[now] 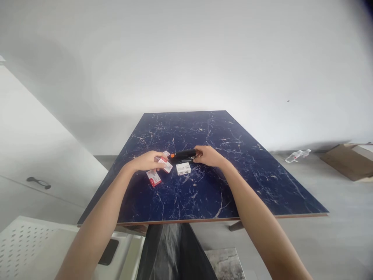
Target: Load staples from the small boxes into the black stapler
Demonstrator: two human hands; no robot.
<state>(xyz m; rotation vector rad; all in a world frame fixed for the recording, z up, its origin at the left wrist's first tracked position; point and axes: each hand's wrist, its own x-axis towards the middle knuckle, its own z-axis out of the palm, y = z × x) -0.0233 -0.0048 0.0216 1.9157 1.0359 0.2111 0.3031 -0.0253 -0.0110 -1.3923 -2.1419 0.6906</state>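
Note:
On the blue marbled table (pixel 186 128), my left hand (pixel 147 160) pinches a small red-and-white packet (pixel 166 165) between thumb and fingers. A second red-and-white packet (pixel 154 178) lies flat just in front of that hand. Part of another small packet (pixel 166 153) shows behind my left fingertips. My right hand (pixel 208 156) grips the right end of a long black object with an orange tip (pixel 185 154); the tip points left, towards my left hand. What exactly this black object is, I cannot make out. A small white box (pixel 183 168) with dark print lies between my hands, touched by neither.
A white wall stands behind the table. On the floor to the right are a clear plastic bottle (pixel 295 156) and a cardboard box (pixel 346 161). A white cabinet (pixel 35 155) stands at left. A dark phone-like object (pixel 108 252) lies on a pale surface at lower left.

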